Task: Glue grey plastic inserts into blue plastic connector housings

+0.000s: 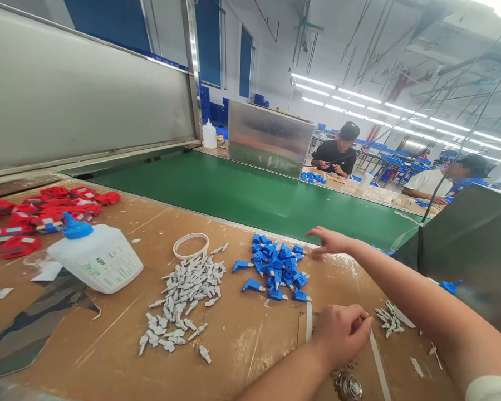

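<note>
My right hand (329, 241) reaches over the table's far edge beside the green belt, fingers spread, just right of a pile of blue plastic pieces (278, 267). Nearer to me, my left hand (343, 334) is curled closed above the brown tabletop; whatever it holds is hidden. Left of the blue pile lies a heap of small grey pieces (192, 284), with a cream tape ring (191, 245) at its back edge. A smaller group of grey pieces (389, 319) lies to the right of my left hand.
A white bottle with a blue cap (104, 259) leans at left, near red pieces (19, 245). The green belt (234, 186) runs behind the table. A round metal object (348, 385) sits near the front. Across the belt, two people work at benches.
</note>
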Demonstrator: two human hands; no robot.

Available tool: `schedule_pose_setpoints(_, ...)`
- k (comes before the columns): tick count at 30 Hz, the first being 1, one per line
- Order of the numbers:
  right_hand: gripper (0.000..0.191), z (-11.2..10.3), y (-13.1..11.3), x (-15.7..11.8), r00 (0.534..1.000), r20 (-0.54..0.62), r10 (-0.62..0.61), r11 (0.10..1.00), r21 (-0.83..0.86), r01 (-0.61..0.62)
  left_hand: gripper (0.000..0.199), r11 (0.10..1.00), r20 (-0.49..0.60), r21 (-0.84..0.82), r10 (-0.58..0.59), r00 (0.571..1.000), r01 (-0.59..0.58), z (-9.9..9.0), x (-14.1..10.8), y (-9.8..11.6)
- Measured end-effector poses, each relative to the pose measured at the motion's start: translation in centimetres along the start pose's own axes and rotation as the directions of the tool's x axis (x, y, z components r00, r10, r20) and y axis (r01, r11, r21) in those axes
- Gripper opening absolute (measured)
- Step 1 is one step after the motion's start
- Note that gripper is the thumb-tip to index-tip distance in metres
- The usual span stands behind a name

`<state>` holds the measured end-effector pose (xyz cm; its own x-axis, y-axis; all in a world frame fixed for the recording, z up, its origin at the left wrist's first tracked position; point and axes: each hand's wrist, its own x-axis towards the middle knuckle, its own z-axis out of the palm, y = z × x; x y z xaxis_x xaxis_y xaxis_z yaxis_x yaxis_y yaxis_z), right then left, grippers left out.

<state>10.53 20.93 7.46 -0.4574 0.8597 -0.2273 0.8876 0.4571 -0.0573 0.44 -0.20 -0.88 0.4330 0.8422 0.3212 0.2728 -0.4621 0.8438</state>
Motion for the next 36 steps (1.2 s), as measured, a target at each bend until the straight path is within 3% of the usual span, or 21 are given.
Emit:
schedule_pose_setpoints(1, 0.068, 0.7, -1.4, 0.5, 0.988, -0.006, -0.154, 0.987, 0.05, 0.154, 0.018, 1.0, 0.005, 0.003, -0.001, 1.0, 0.001, 0.0, 0.0, 0.0)
schedule_pose_setpoints(3, 0.059, 2.0, -3.6, 1.4, 0.938, -0.042, -0.344, 0.93, 0.125, 0.346, 0.018, 1.0, 0.012, 0.009, -0.008, 1.0, 0.008, 0.0, 0.1, -0.1)
schedule_pose_setpoints(5, 0.043, 2.9, -4.3, 1.7, 0.919, -0.072, -0.387, 0.909, 0.14, 0.393, 0.018, 1.0, 0.007, 0.017, -0.018, 1.0, 0.018, -0.1, 0.1, 0.0)
schedule_pose_setpoints(7, 0.036, 3.2, -3.3, 1.4, 0.924, -0.071, -0.375, 0.918, 0.108, 0.381, 0.018, 1.0, 0.007, 0.025, -0.016, 1.0, 0.016, -0.1, 0.1, 0.1)
schedule_pose_setpoints(9, 0.035, 2.8, -1.0, 0.5, 0.947, -0.034, -0.319, 0.946, 0.044, 0.32, 0.019, 1.0, 0.014, 0.025, -0.004, 1.0, 0.004, -0.2, 0.1, 0.2)
schedule_pose_setpoints(12, 0.026, 1.6, 3.5, -1.7, 0.993, 0.061, -0.103, 0.989, -0.099, 0.109, 0.022, 1.0, 0.014, 0.021, 0.005, 1.0, -0.005, -0.3, 0.1, 0.4)
schedule_pose_setpoints(15, 0.025, 0.4, 6.7, -4.0, 0.992, 0.065, 0.109, 0.975, -0.203, -0.094, 0.023, 1.0, 0.006, 0.017, 0.004, 1.0, -0.004, -0.4, 0.1, 0.5)
schedule_pose_setpoints(17, 0.023, 0.1, 7.0, -5.1, 0.978, -0.013, 0.209, 0.946, -0.249, -0.205, 0.024, 1.0, 0.004, 0.012, 0.001, 1.0, -0.001, -0.5, 0.1, 0.6)
schedule_pose_setpoints(19, 0.024, 0.3, 5.6, -5.5, 0.962, -0.104, 0.252, 0.923, -0.272, -0.271, 0.024, 1.0, 0.001, 0.005, 0.006, 1.0, -0.006, -0.5, 0.0, 0.6)
schedule_pose_setpoints(21, 0.029, 1.1, 2.9, -5.4, 0.984, -0.123, 0.127, 0.956, -0.25, -0.155, 0.023, 1.0, -0.015, -0.003, 0.025, 1.0, -0.025, -0.5, 0.0, 0.6)
schedule_pose_setpoints(22, 0.032, 1.6, 1.3, -5.3, 0.996, -0.091, -0.021, 0.976, -0.218, 0.001, 0.023, 0.999, -0.028, -0.004, 0.037, 0.999, -0.037, -0.5, -0.1, 0.6)
schedule_pose_setpoints(23, 0.036, 2.2, -0.3, -5.1, 0.977, -0.047, -0.207, 0.966, -0.17, 0.197, 0.023, 0.999, -0.042, -0.002, 0.05, 0.998, -0.051, -0.5, -0.1, 0.5)
schedule_pose_setpoints(25, 0.042, 3.4, -3.2, -4.7, 0.847, 0.006, -0.531, 0.846, -0.05, 0.531, 0.023, 0.997, -0.071, 0.005, 0.077, 0.994, -0.077, -0.4, -0.2, 0.4)
schedule_pose_setpoints(26, 0.042, 3.9, -4.3, -4.5, 0.787, 0.002, -0.617, 0.787, -0.006, 0.617, 0.023, 0.996, -0.083, 0.006, 0.089, 0.993, -0.089, -0.4, -0.2, 0.3)
schedule_pose_setpoints(28, 0.04, 4.9, -5.5, -4.3, 0.753, -0.037, -0.657, 0.752, 0.031, 0.658, 0.022, 0.994, -0.101, -0.006, 0.108, 0.989, -0.109, -0.4, -0.2, 0.2)
schedule_pose_setpoints(30, 0.038, 5.4, -5.1, -4.4, 0.756, -0.064, -0.652, 0.754, 0.052, 0.655, 0.022, 0.992, -0.116, -0.027, 0.118, 0.986, -0.122, -0.4, -0.2, 0.2)
schedule_pose_setpoints(32, 0.036, 5.5, -3.2, -4.8, 0.78, -0.058, -0.623, 0.778, 0.064, 0.626, 0.021, 0.991, -0.126, -0.047, 0.119, 0.985, -0.126, -0.4, -0.3, 0.3)
schedule_pose_setpoints(36, 0.035, 4.0, 3.4, -6.4, 0.921, 0.024, -0.389, 0.921, -0.019, 0.389, 0.021, 0.991, -0.124, -0.063, 0.112, 0.986, -0.121, -0.4, -0.3, 0.5)
